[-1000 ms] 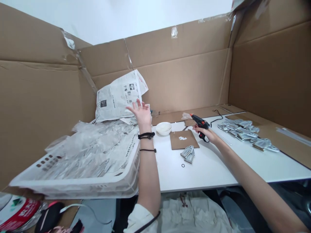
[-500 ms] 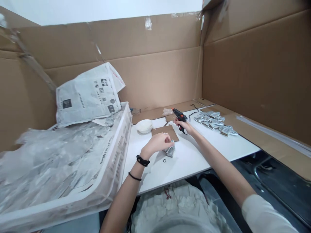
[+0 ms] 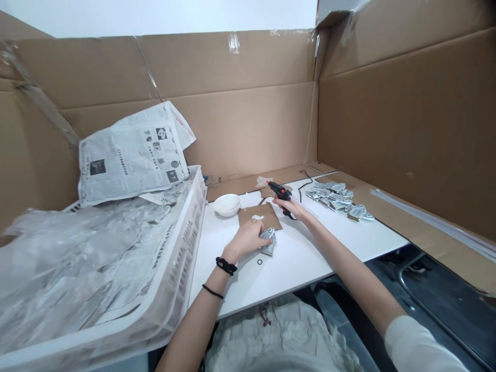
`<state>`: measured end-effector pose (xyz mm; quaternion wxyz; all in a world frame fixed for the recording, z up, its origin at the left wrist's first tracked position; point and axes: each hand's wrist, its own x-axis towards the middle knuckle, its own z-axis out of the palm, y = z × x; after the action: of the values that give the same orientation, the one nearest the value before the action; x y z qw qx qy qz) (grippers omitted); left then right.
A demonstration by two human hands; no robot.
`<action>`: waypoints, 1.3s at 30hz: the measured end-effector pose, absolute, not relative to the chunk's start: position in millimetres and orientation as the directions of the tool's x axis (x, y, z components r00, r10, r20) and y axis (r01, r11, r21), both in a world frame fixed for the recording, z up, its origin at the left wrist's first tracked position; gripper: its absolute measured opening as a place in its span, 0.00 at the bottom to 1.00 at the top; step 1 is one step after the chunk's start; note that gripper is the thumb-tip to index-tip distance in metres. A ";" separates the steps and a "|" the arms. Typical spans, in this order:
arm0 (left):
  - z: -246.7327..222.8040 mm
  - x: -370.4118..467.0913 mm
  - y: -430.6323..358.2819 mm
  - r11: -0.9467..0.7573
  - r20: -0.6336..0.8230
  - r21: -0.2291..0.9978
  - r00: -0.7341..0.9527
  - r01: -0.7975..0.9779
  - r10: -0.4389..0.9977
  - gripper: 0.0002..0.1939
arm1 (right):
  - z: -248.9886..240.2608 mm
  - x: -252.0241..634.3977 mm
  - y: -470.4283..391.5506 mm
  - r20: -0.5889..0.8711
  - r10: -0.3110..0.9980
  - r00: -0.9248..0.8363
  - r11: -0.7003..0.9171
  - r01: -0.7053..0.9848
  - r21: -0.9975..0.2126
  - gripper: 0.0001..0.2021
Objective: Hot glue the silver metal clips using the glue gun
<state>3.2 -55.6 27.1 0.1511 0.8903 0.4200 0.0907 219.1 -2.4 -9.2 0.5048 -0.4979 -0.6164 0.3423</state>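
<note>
My right hand (image 3: 290, 206) is wrapped round a black glue gun (image 3: 279, 191) with an orange tip, raised over the white board and pointing up to the left. My left hand (image 3: 250, 238) has its fingers closed on a silvery-grey flat piece (image 3: 268, 244) low on the board. Just behind that hand lies a brown cardboard square (image 3: 271, 215) with a small white patterned piece (image 3: 258, 217) on it. A small black ring (image 3: 259, 262) rests nearer me on the board.
A white bowl (image 3: 227, 204) stands behind the cardboard square. Several silvery pieces (image 3: 335, 196) are piled at the right. On the left, a white crate (image 3: 180, 268) holds plastic bags and newspaper (image 3: 134, 155). Cardboard walls (image 3: 251, 124) surround the white board (image 3: 302, 253).
My left hand has lowered onto the silvery piece, and its fingers have shifted. The white patterned piece on the cardboard now shows. The view has shifted slightly.
</note>
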 end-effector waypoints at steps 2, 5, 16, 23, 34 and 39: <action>20.9 4.9 -53.2 -0.584 0.068 0.430 0.620 0.689 0.782 0.16 | -9.3 217.7 -4.9 0.278 0.960 0.004 0.266 0.287 -0.921 0.17; 12.2 7.7 -42.5 -0.456 0.137 0.700 0.523 0.549 0.841 0.19 | -5.9 215.0 -10.8 0.262 0.964 0.033 0.239 0.319 -0.917 0.19; 49.7 -44.3 33.2 -0.063 0.262 0.351 -0.033 0.934 0.965 0.17 | 9.8 207.9 -26.8 0.189 0.973 0.135 0.143 0.290 -0.946 0.19; 41.5 -29.5 42.6 -0.106 0.338 0.209 0.030 0.972 0.940 0.13 | 8.1 208.1 -22.3 0.191 0.969 0.153 0.146 0.267 -0.953 0.19; 32.4 15.2 -3.0 -0.369 0.313 0.684 0.203 0.629 0.928 0.15 | 29.9 198.5 -38.6 0.272 0.962 0.004 0.262 0.253 -0.931 0.23; 20.2 28.6 -11.4 -0.382 0.315 0.794 0.218 0.472 0.924 0.14 | 20.2 196.5 -29.4 0.312 0.940 -0.138 0.340 0.322 -0.883 0.21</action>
<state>28.6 -11.4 20.2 0.2812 0.7280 0.4795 0.4013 196.5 -29.4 20.2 0.4618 -0.4669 -0.6759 0.3346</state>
